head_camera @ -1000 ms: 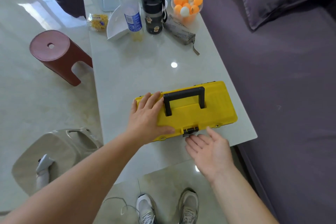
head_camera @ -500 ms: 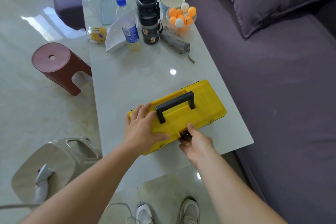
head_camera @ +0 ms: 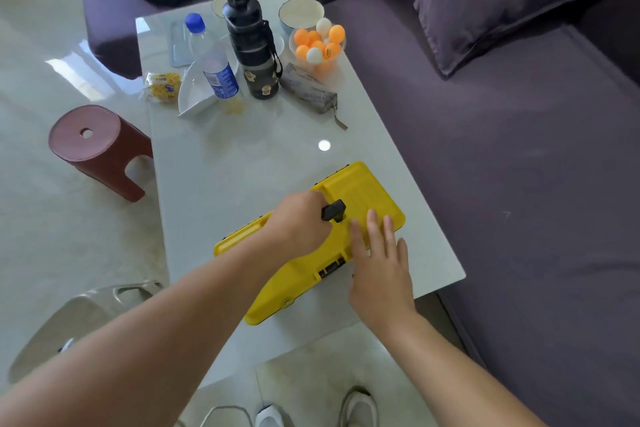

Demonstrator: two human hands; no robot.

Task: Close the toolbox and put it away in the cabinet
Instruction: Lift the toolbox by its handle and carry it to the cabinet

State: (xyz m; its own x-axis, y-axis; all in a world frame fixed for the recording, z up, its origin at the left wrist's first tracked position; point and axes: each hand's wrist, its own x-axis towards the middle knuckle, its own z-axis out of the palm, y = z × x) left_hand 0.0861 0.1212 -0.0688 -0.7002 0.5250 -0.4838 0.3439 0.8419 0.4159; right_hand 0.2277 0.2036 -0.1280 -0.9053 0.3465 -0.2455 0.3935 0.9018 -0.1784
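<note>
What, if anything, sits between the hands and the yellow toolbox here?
Nothing visible. The left hand is wrapped around the black handle of the toolbox, and the right hand lies open on its lid. No cabinet is in view.

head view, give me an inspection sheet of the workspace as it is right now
surface: glossy pale table, bare in the middle
job's things: yellow toolbox at the near end, lid down, front latch visible; cabinet not in view
clutter: black bottle, water bottle, bowl of ping-pong balls, white dish, snack packet, pencil case, all at the far end
grippers: left hand in a closed grip on the black handle; right hand open, fingers flat on the lid
cables: nothing seen
surroundings: purple sofa to the right, red stool and grey stool on the floor to the left
</note>
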